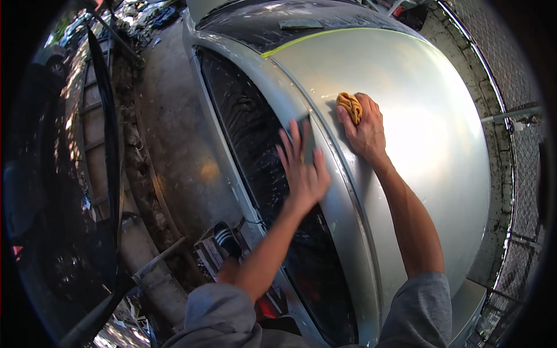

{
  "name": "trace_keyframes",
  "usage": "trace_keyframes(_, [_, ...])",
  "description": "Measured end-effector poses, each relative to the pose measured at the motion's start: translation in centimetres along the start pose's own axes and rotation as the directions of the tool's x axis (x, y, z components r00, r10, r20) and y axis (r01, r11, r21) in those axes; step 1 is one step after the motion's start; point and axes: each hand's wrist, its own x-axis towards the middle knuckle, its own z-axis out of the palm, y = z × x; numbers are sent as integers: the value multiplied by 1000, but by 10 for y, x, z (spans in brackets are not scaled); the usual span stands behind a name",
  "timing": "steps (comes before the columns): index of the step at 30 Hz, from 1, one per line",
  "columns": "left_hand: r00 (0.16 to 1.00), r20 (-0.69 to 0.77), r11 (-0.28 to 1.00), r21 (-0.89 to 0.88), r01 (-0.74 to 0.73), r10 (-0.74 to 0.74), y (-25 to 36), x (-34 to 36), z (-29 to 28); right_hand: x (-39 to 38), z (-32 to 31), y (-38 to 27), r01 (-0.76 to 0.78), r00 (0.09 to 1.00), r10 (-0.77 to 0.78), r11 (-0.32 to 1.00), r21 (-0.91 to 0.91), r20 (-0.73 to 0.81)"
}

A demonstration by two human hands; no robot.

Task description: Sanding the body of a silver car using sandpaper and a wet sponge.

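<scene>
My right hand point(366, 130) grips a bunched orange-yellow cloth point(349, 108) against the silver car roof point(429, 191). To its left, my left hand point(304, 174) lies with fingers stretched out on the curved silver strip above the side window. Under those fingers is a thin grey-green sheet point(309, 142), which looks like sandpaper, pressed to the paint. The left fingers are slightly blurred, and they hide part of the sheet. Between the two hands runs a long roof groove point(342, 156).
Dark plastic film point(238, 98) covers the side window. Yellow-green masking tape point(313, 38) edges the roof by the windshield, where a flat greyish block point(300, 24) lies. My sandaled foot point(226, 239) rests on a slatted wooden stand point(206, 255). A chain-link fence point(513, 64) stands right.
</scene>
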Motion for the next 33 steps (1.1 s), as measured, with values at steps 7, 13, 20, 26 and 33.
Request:
trace_keyframes(7, [993, -101, 998, -2, 64, -64, -31, 88, -23, -1, 4, -10, 13, 1000, -13, 1000, -2, 19])
trace_keyframes(13, [993, -109, 998, -44, 39, -43, -55, 111, -17, 3, 0, -3, 9, 999, -8, 1000, -26, 31])
trace_keyframes(20, [998, 9, 993, -96, 69, -69, -73, 106, -11, -3, -5, 5, -21, 997, 24, 998, -51, 70])
trace_keyframes(26, [989, -69, 977, -178, 114, -128, -81, 145, -17, -1, -3, -3, -35, 994, 40, 998, -52, 101])
trace_keyframes(33, [983, -133, 980, -169, 105, -129, -110, 191, -37, 2, -1, -9, -43, 994, 44, 999, -12, 103])
